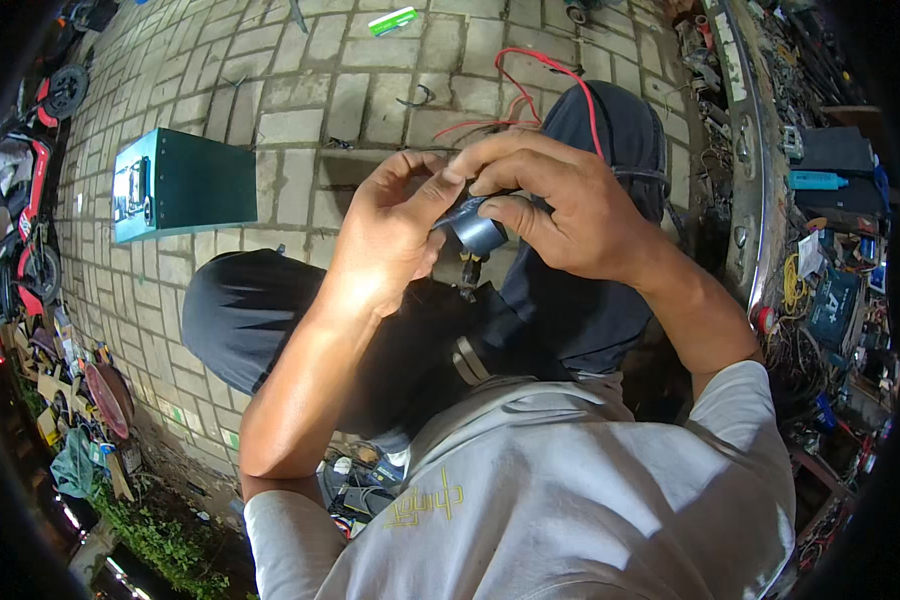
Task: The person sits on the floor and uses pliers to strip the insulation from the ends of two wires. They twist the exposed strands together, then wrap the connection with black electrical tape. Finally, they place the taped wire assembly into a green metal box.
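Observation:
Above my lap, both hands meet at a dark grey cylindrical part (480,234) with a rounded, shiny side. My left hand (398,215) is closed at its left end, thumb and fingertips pressed together. From the other side my right hand (555,190) grips it, the thumb along its top edge and the bent fingers reaching over to the left fingertips. What lies between the fingertips is hidden. Just below the cylinder sits a small black and brass-coloured fitting (470,270); I cannot tell whether it is joined to it. A red cable (545,58) loops on the paving and runs to my right knee.
On the brick paving to the left stands a teal metal box (205,185). A green and white packet (392,21) lies far ahead. Along the right, a metal edge (745,150) borders cluttered tools and parts, with a blue bottle (818,180). Red scooters (32,215) stand far left.

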